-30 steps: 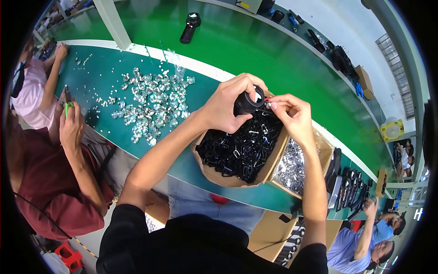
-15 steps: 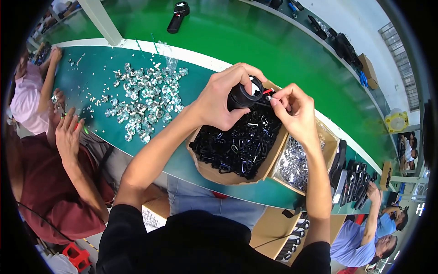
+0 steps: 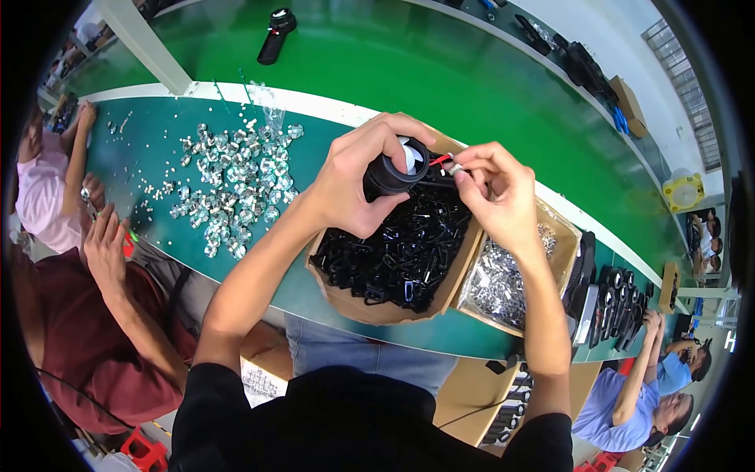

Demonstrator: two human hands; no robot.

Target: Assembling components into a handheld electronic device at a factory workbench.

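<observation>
My left hand (image 3: 354, 173) is wrapped round the thick round head of a black handheld device (image 3: 379, 181), whose inside shows white. The device is held above an open cardboard box (image 3: 346, 305) of small black clip-like parts (image 3: 409, 259). A red piece (image 3: 441, 159) shows on it towards my right hand (image 3: 502, 189). The thumb and fingers of that hand pinch a small silvery piece (image 3: 454, 169) close by the red piece; its exact kind is too small to tell. My fingers partly hide the device's narrow part.
Left on the table (image 3: 141, 110) lies a heap of shiny silvery parts (image 3: 236, 181) with tiny white pieces. A tray (image 3: 570, 252) of small metal parts adjoins the box. Black handheld devices (image 3: 617, 303) lie farther right; another (image 3: 275, 35) lies on the green belt (image 3: 354, 63). Co-workers sit on both sides.
Both hands and the held device appear slightly farther left, as does the whole scene. The device's head has turned a little, and the small silvery piece now shows more plainly.
</observation>
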